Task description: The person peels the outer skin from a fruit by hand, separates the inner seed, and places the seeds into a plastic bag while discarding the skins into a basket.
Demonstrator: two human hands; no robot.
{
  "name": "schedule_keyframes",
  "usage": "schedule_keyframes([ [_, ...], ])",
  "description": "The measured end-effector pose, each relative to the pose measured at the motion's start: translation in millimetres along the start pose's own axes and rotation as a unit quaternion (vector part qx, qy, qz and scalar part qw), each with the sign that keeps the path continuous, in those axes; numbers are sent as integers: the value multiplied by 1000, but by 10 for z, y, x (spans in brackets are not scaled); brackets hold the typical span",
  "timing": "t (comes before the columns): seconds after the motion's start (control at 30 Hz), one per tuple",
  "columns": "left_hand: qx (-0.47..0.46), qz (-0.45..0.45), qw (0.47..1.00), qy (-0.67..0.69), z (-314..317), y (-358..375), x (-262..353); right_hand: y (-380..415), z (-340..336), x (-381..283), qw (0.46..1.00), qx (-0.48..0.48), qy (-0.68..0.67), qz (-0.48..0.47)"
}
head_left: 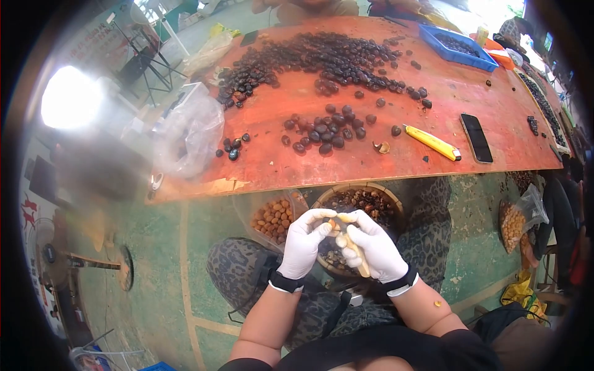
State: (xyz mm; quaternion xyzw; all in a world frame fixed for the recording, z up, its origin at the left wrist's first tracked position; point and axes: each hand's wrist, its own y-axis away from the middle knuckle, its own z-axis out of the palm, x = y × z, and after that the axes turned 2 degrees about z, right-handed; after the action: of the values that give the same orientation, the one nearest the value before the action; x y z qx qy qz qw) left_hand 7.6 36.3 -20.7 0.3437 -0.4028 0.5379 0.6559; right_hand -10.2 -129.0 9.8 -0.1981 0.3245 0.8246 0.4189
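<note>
White gloves cover both hands, which meet above a round basket (pixel 396 199) of dark shell pieces. My left hand (pixel 304 242) pinches a small orange-brown nut (pixel 335 224) between thumb and fingertips. My right hand (pixel 377 250) is wrapped round a yellowish tool handle (pixel 359 253), its fingertips close against the nut. The tool's working end is hidden at the fingertips. Beside my left hand, a clear bag (pixel 247 207) holds peeled orange-brown nuts (pixel 272 217).
On the red table (pixel 260 157) lie many dark nuts (pixel 328 59), a yellow cutter (pixel 433 143), a phone (pixel 476 137), a plastic bag (pixel 189 136) and a blue tray (pixel 458 48). Another nut bag (pixel 512 226) stands right. A person sits across the table.
</note>
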Motion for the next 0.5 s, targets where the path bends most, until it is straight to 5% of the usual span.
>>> schedule_keyframes([
  [0.1,4,-5,1000,1,27,-2,-30,6,-33,-16,997,2,-79,18],
  [0.23,32,-14,998,53,44,0,-52,-33,-161,-20,994,51,-73,-68],
  [0.37,16,-16,998,63,44,14,-32,45,-197,42,968,51,227,-96],
  [0.47,2,-24,996,82,57,10,4,73,-167,134,795,90,515,-309],
  [0.5,-7,-11,996,84,44,4,-24,83,-129,125,799,91,515,-298],
])
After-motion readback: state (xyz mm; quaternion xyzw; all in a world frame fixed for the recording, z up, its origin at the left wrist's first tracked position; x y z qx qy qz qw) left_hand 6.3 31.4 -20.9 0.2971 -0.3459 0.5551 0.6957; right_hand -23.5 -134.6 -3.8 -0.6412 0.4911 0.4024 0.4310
